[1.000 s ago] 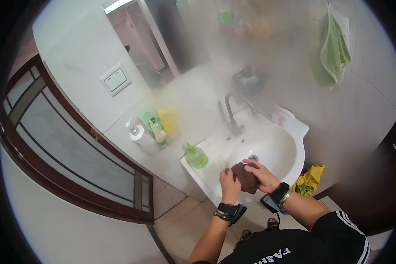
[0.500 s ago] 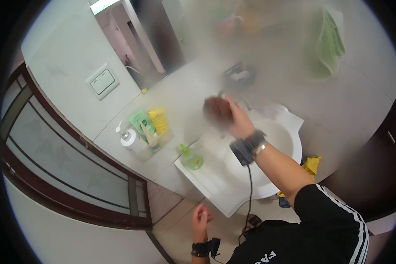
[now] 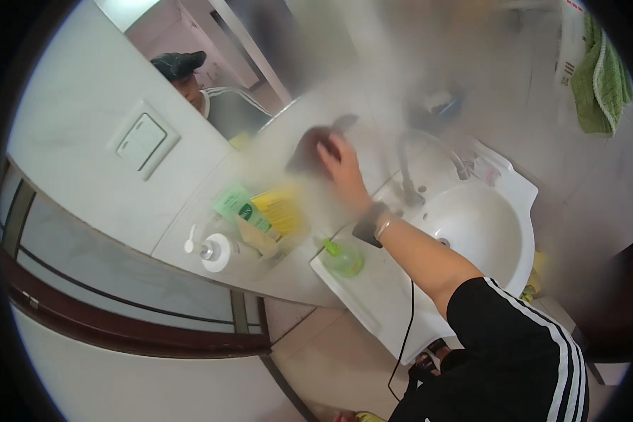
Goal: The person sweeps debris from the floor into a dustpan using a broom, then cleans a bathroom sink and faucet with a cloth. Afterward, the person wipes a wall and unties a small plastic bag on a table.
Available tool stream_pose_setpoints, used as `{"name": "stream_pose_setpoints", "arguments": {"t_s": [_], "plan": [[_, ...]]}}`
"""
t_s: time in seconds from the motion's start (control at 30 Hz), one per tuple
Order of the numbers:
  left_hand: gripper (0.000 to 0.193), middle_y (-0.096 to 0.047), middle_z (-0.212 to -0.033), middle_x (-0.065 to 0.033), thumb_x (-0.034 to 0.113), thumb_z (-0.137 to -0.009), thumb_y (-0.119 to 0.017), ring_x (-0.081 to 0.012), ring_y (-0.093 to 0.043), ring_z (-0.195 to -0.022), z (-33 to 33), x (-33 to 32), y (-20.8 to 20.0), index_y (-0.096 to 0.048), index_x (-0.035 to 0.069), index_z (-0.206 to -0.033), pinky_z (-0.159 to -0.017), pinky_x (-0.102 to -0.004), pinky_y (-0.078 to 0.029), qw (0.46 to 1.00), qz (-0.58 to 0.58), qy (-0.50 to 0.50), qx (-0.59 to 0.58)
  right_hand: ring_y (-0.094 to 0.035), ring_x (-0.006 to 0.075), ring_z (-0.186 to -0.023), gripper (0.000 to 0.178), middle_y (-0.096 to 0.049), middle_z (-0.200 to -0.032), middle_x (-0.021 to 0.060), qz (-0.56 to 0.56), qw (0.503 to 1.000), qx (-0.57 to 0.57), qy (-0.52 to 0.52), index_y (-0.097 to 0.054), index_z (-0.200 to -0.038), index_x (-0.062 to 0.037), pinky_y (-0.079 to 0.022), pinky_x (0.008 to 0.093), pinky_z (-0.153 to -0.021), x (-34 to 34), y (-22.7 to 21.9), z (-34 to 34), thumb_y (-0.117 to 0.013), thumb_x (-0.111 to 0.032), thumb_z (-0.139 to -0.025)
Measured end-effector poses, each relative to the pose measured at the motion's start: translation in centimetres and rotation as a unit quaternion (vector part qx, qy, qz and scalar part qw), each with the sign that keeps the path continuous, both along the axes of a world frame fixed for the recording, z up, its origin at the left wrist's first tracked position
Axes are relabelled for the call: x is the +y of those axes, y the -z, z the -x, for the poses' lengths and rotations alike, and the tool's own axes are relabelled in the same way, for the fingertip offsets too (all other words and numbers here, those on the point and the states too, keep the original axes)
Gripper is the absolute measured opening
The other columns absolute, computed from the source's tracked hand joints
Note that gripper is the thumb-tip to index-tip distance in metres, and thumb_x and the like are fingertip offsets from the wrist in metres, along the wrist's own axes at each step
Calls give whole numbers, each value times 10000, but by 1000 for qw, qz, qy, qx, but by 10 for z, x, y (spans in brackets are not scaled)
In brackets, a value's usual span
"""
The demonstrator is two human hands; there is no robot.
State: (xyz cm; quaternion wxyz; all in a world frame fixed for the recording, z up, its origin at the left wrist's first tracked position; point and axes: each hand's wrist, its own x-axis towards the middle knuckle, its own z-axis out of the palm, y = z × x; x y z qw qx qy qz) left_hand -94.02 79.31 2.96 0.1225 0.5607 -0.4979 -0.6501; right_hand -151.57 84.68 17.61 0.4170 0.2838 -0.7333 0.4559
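Head camera gives me the right hand stretched out to the left of the white sink, holding the brown cloth in front of the tiled wall, near the lower edge of the mirror. Its fingers bend over the cloth with slight gaps between them; blur keeps me from reading the thumb, and I cannot tell whether the cloth touches the tiles. A black wristband and a silvery bracelet circle that wrist, and a thin black cable runs down across the sink. For the left hand, I have only a skin-coloured patch at the bottom edge, beside something yellow; I cannot tell how its fingers are set. Below the cloth, a white pump bottle, a green pack and a yellow pack stand close together by the wall. A green spray bottle sits on the sink's left ledge, near the forearm. Right of the hand rises the curved faucet.
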Motion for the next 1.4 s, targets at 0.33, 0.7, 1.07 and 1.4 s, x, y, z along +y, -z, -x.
{"name": "stream_pose_setpoints", "arguments": {"t_s": [0.33, 0.7, 1.07, 1.4], "plan": [[365, -613, -965, -105, 206, -935, -537, -165, -620, -805, 52, -20, 4, -502, 13, -1242, -659, -259, -516, 977, 75, 193, 48, -392, 334, -1162, 351, -437, -1225, 104, -265, 961, -14, -80, -593, -1116, -123, -426, 377, -941, 37, 89, 0, -561, -69, -771], [316, -634, -931, -98, 151, -930, -516, -152, -614, -763, 15, 7, 22, -528, 26, -1220, -648, -249, -509, 987, 19, 162, 8, -466, 298, -1034, 210, -499, -1059, 57, -392, 901, -170, -68, -632, -1003, -157, -455, 433, -794, 59, 166, -28, -546, -178, -813], [317, -619, -938, -107, 157, -942, -502, -173, -620, -799, 5, 21, 36, -520, 20, -1228, -686, -273, -527, 988, 10, 156, 3, -451, 280, -1081, 192, -525, -1061, 27, -409, 894, -183, 0, -708, -891, -211, -407, 481, -769, 40, 151, -54, -532, -240, -818], [336, -629, -933, -103, 187, -940, -521, -166, -620, -776, -5, 20, 38, -519, 23, -1233, -683, -276, -525, 989, 40, 140, 9, -473, 279, -1041, 188, -548, -1053, 61, -468, 821, -283, 164, -709, -864, -126, -427, 483, -732, 62, 145, -35, -549, -201, -799]]}}
